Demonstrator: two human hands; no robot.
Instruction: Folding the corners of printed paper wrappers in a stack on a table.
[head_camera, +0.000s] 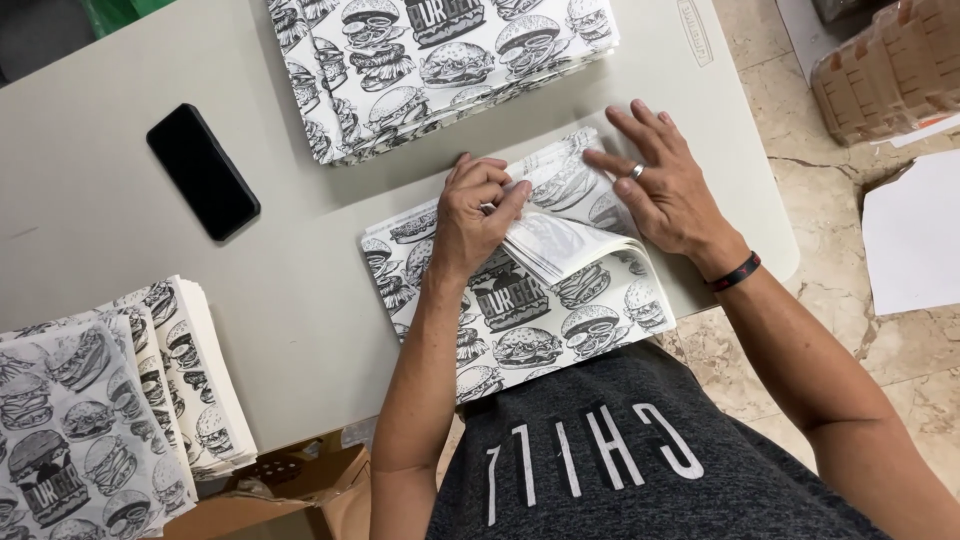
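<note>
Head view: a stack of white paper sheets printed with black burger drawings (520, 320) is lying on the near right part of the pale grey table (300, 300), at its near edge, just in front of the person's dark grey shirt (620, 460). The left hand (475, 215) is curled, fingers bent; the lifted corner of the top few sheets (560, 245) is pinched between thumb and fingers and folded up off the stack. The right hand (665, 185) is laid flat and open, fingers spread, pressed on the far right corner of the same stack; nothing is gripped by it. A silver ring (637, 171) is seen on one finger, a black-and-red band (735, 272) on the wrist. A second printed stack (430, 60) is placed at the far side of the table, apart from the worked one. A third, fanned stack (110, 400) is set at the near left edge. A black slab phone (202, 171) is lying screen-dark on the left, between those stacks. A brown cardboard box (300, 490) is visible below the table edge, tiled floor (840, 200) at right.
</note>
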